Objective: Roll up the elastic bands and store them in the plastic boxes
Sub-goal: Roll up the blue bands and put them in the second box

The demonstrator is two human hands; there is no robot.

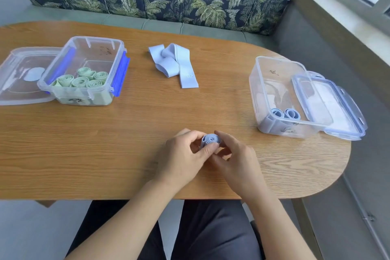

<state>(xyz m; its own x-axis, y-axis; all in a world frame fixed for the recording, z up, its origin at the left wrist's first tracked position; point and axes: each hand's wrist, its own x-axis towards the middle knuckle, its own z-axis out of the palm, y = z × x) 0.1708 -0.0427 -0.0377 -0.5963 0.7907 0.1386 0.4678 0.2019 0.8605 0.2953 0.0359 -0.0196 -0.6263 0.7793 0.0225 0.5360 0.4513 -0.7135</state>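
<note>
Both hands, left [185,154] and right [236,160], pinch the blue roll [210,140] so it cannot uncoil before boxing.

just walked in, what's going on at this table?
A person's left hand and right hand together grip a rolled blue band just over the wooden table. The left box contains green rolls, the right box two blue rolls. Loose blue bands lie unrolled at the far middle.
</note>
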